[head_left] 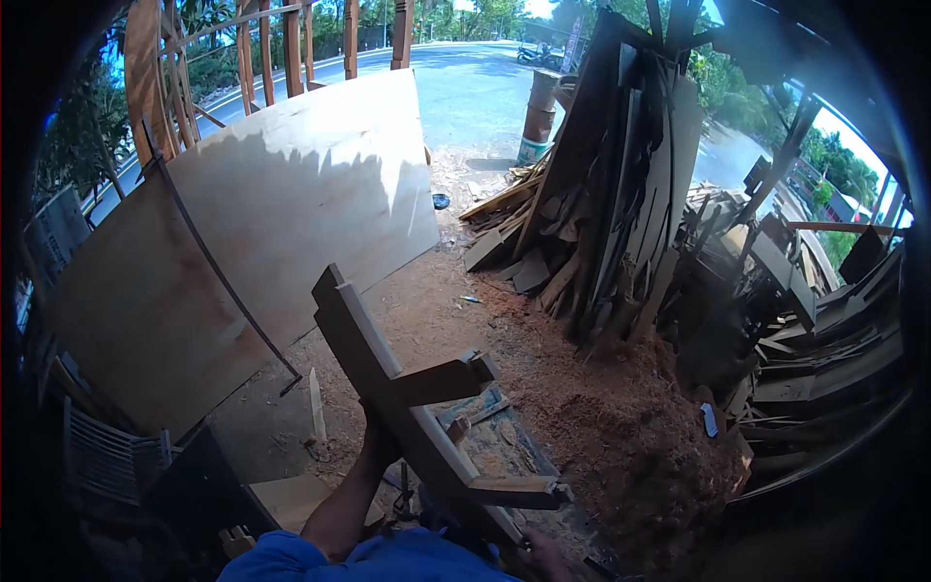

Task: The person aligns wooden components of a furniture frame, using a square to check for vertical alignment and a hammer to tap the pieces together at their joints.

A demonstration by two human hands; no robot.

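A long wooden beam (361,347) hangs tilted in front of me, its far end up to the left. Two short wooden crosspieces (436,381) stick out from its right side, so it looks like part of a wooden frame. My left hand (380,434) is closed around the beam from its left side, near the upper crosspiece; the beam hides some of its fingers. Down at the near end, my right hand (545,556) grips the beam below the lower crosspiece (519,492), partly cut off by the picture's edge.
A sawdust-strewn bench (519,441) lies under the beam. To the left leans a big plywood sheet (291,204) with a thin dark bar (218,262) across it. Boards (621,184) stand stacked ahead right, above a sawdust heap (621,436). More scrap wood (824,359) fills the right side.
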